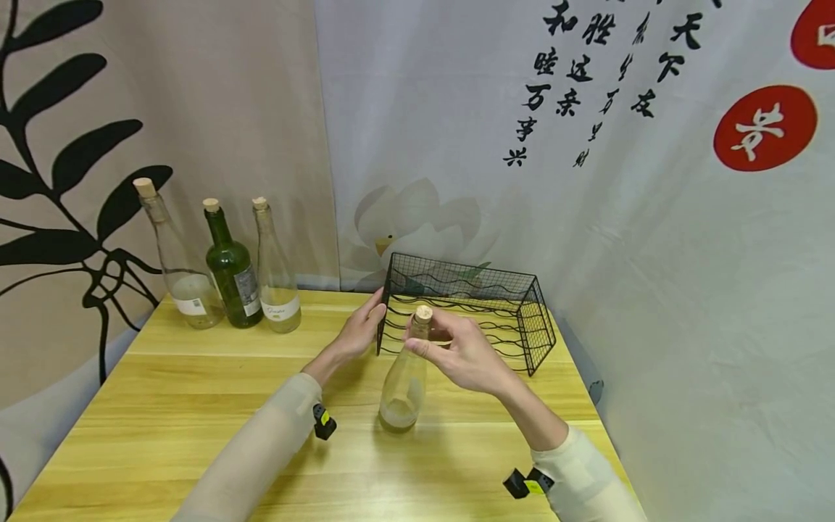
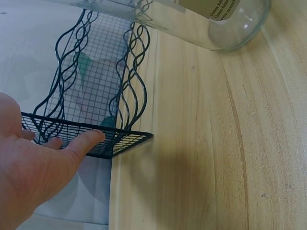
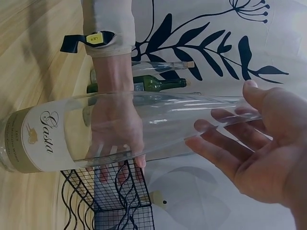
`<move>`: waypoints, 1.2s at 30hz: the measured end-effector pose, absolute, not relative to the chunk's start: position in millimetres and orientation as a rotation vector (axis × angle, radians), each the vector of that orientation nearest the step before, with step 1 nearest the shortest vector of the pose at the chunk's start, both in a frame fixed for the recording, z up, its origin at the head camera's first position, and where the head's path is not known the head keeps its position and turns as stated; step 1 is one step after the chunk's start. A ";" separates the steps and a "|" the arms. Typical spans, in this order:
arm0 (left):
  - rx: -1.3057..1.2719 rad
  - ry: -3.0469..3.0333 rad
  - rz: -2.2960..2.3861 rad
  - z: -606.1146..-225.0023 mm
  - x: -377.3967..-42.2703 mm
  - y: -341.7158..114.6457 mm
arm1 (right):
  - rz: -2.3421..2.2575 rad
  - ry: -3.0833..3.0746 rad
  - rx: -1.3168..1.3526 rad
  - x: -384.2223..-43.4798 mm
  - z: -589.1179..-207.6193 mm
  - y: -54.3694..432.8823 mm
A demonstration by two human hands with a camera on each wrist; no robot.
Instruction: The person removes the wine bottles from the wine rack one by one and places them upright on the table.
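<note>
A clear glass wine bottle (image 1: 401, 395) with a cork in its top leans slightly near the table's middle; its white and tan label (image 3: 45, 136) faces the right wrist camera. My right hand (image 1: 466, 351) grips the bottle by the neck, below the cork. Whether its base touches the table, I cannot tell. Just behind stands a black wire rack (image 1: 535, 326) with wavy bars and mesh sides. With fingers fairly straight, my left hand (image 1: 357, 330) touches the rack's left end panel. In the left wrist view, one digit of that left hand (image 2: 38, 167) lies at the panel's rim.
Three corked bottles stand at the table's back left: a tall clear bottle (image 1: 189, 283), a green bottle (image 1: 228, 257) and another clear bottle (image 1: 277, 283). A printed cloth backdrop (image 1: 430, 130) hangs behind the wooden table (image 1: 261, 384), and more white cloth hangs along the right side.
</note>
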State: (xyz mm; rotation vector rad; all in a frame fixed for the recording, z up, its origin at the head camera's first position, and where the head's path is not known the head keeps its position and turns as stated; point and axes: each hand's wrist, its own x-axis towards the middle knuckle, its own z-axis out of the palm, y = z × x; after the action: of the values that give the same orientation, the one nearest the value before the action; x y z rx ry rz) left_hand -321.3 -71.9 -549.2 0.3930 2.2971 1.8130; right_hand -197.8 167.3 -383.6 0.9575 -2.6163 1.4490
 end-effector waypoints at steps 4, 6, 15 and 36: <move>0.389 2.287 1.815 -549.7 -320.5 -72.0 | 1.424 -2.607 0.970 -199.4 -387.2 167.8; 0.384 2.280 1.821 -548.7 -320.2 -72.1 | 1.407 -2.592 0.986 -200.6 -388.3 167.9; 0.366 2.323 1.777 -544.9 -320.4 -73.1 | 1.415 -2.599 0.976 -199.5 -384.9 166.9; 0.377 2.322 1.795 -546.1 -320.0 -71.5 | 1.442 -2.609 1.001 -198.9 -386.4 170.7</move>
State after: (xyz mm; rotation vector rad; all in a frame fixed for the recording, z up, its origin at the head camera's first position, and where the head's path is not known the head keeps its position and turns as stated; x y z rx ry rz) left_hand -320.0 -71.5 -546.1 0.3772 2.3224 1.7946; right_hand -198.9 170.7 -386.4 1.0015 -2.6092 1.4421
